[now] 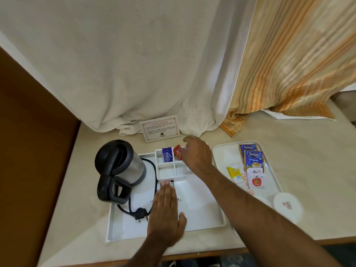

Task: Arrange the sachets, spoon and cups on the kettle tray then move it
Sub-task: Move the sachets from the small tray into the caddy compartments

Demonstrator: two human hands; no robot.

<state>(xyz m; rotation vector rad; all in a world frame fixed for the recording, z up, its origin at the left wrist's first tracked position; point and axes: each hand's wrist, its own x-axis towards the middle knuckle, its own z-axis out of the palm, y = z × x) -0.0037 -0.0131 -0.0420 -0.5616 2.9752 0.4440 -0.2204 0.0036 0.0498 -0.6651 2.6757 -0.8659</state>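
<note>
A white kettle tray (204, 222) lies on the beige table, with a black and steel kettle (119, 166) at its left. Its divided box (165, 171) at the back holds a blue sachet (166, 155) and a red sachet (177, 152). My right hand (196, 154) is at the red sachet, fingers curled on its edge. My left hand (165, 211) rests flat and open on the tray floor. To the right, a second white tray (223, 153) carries Tetley tea sachets (253, 158), a yellow sachet (234, 173) and a white sugar sachet (256, 180). Two white lidded cups (288, 206) stand near it.
The kettle's black cord and plug (141, 213) lie on the tray floor by my left hand. A framed notice card (159, 129) stands at the back against white and orange striped curtains (289, 64). A brown wooden panel (34, 151) borders the table on the left.
</note>
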